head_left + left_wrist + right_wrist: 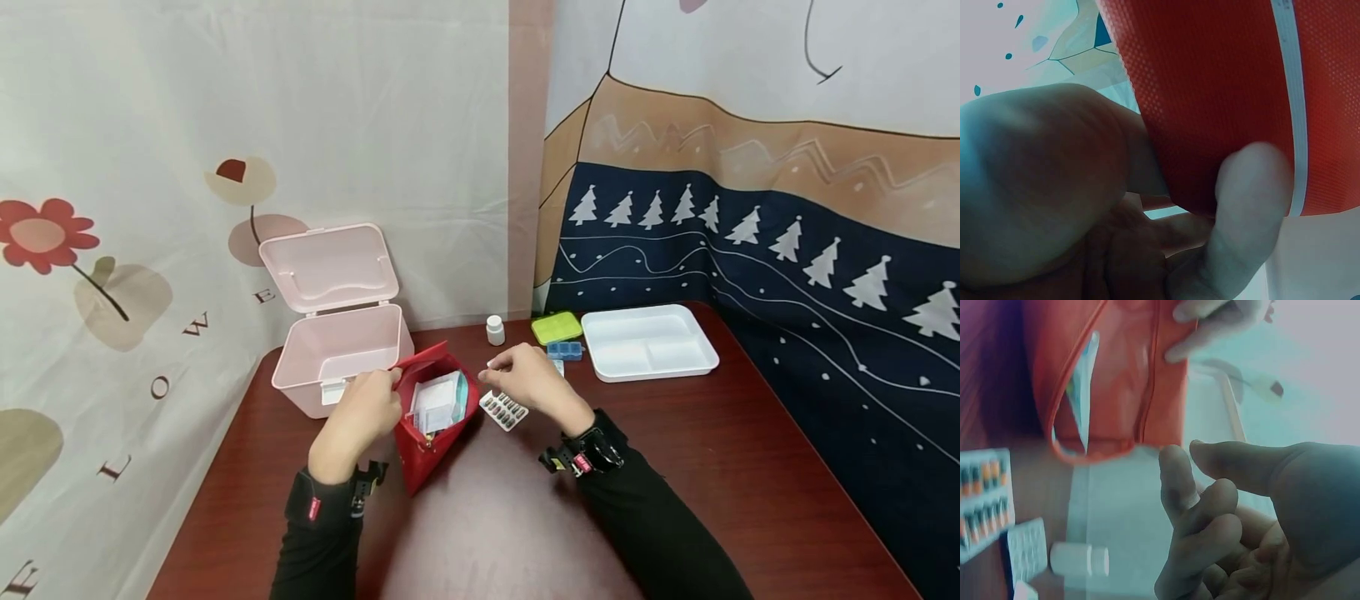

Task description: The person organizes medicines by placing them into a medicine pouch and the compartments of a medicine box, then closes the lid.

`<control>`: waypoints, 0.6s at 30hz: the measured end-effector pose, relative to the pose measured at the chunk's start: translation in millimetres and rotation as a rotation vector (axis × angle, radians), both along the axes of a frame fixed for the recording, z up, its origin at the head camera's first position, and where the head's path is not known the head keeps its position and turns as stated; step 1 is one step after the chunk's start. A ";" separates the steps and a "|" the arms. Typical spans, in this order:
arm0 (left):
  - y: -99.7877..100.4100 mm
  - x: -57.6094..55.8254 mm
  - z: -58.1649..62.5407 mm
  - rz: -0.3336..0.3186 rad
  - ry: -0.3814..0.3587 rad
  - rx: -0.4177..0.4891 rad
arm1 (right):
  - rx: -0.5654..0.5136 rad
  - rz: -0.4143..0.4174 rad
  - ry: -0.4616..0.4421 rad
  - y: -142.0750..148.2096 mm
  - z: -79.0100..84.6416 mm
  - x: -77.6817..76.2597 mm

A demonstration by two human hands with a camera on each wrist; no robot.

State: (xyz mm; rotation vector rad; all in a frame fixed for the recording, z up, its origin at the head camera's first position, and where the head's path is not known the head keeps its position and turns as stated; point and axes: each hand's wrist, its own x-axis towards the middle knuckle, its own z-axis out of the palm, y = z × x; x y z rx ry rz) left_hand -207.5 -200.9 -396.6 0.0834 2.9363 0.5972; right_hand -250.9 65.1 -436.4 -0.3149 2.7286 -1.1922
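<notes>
In the head view a red pouch [417, 462] stands with its mouth open, and white and teal packets [438, 400] fill the inside. My left hand [363, 412] pinches its upper left edge. The left wrist view has the thumb pressed on the red fabric [1210, 81], beside a pale strip. Just right of the pouch mouth, my right hand [531, 382] hovers above a capsule blister pack [504, 410]. In the right wrist view its thumb and forefinger tips come close together, with nothing seen between them; the other fingers are loosely bent.
Behind the left hand stands a pink box [300, 367], its lid raised. A white bottle [495, 331], a green case [557, 327], a blue pill organizer [565, 351] and a white divided tray [648, 342] line the table's back. Another blister pack [1027, 550] lies near the bottle.
</notes>
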 end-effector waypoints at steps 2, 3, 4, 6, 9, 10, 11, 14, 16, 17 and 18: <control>-0.4 -0.1 -0.8 0.002 -0.002 0.004 | 0.001 -0.025 0.005 7.8 -3.6 -0.3; -0.2 -0.1 -1.1 0.002 -0.002 0.005 | 0.005 -0.031 0.012 11.1 -6.1 -0.5; -0.1 -0.2 -1.5 0.003 -0.002 0.009 | 0.013 -0.035 0.021 14.4 -8.5 -0.7; 0.5 -0.4 -2.3 0.003 -0.003 0.008 | 0.039 -0.031 0.051 19.9 -13.3 -1.8; 1.3 -0.1 -3.3 0.006 -0.005 0.012 | 0.086 -0.047 0.084 26.0 -19.4 -3.7; 1.3 0.0 -3.6 0.007 -0.006 0.014 | 0.104 -0.058 0.087 27.3 -21.1 -4.6; 1.4 0.1 -3.8 0.007 -0.006 0.014 | 0.126 -0.065 0.089 28.1 -23.2 -5.4; 1.1 0.9 -3.6 0.005 0.001 0.006 | 0.212 -0.079 0.056 27.3 -29.2 -7.6; 0.8 1.0 -2.7 -0.001 0.010 -0.003 | 0.280 -0.067 0.033 23.6 -33.8 -8.9; 0.7 1.2 -2.2 -0.004 0.014 -0.005 | 0.309 -0.060 0.026 21.3 -36.4 -8.9; 0.6 1.3 -1.6 -0.007 0.018 -0.008 | 0.338 -0.052 0.018 19.0 -38.8 -8.8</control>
